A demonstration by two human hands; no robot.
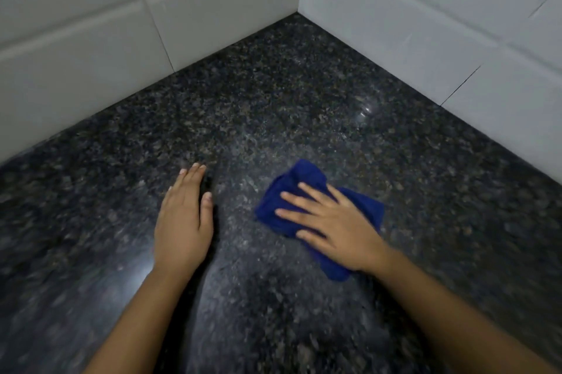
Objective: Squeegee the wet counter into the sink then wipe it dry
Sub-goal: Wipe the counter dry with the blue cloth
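Filling most of the view, dark speckled polished granite counter (273, 106) meets white glossy tiled walls (425, 23) in a corner. Right hand (337, 226) lies flat, fingers spread, pressing a crumpled dark blue cloth (307, 179) onto the counter near centre. Left hand (182, 221) rests flat on bare stone beside it, fingers together, holding nothing.

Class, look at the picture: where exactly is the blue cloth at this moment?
In the head view, the blue cloth lies flat on the dark granite counter, right of centre, pressed under the right hand, with the left hand resting apart on its left.
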